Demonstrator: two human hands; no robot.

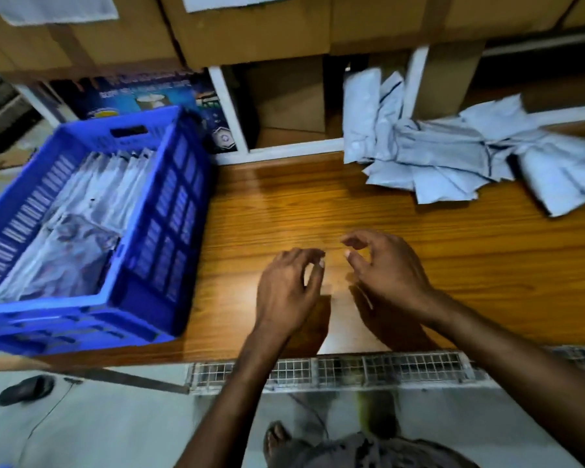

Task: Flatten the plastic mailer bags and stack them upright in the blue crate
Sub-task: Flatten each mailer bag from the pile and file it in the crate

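The blue crate (156, 211) sits on the left end of the wooden table, with several pale grey mailer bags (92, 201) standing upright inside it. A loose pile of crumpled mailer bags (453, 157) lies at the table's far right, some leaning against the shelf. My left hand (286, 292) and my right hand (385, 268) hover side by side over the bare table middle, fingers loosely curled and holding nothing. Both hands are apart from the crate and from the pile.
The wooden table (284, 204) ends near me at a metal mesh strip (352, 368). Behind it stand white shelf cubbies (284, 106), cardboard boxes (250, 25) and a blue printed box (142, 96). A dark sandal (26, 390) lies on the floor at the left.
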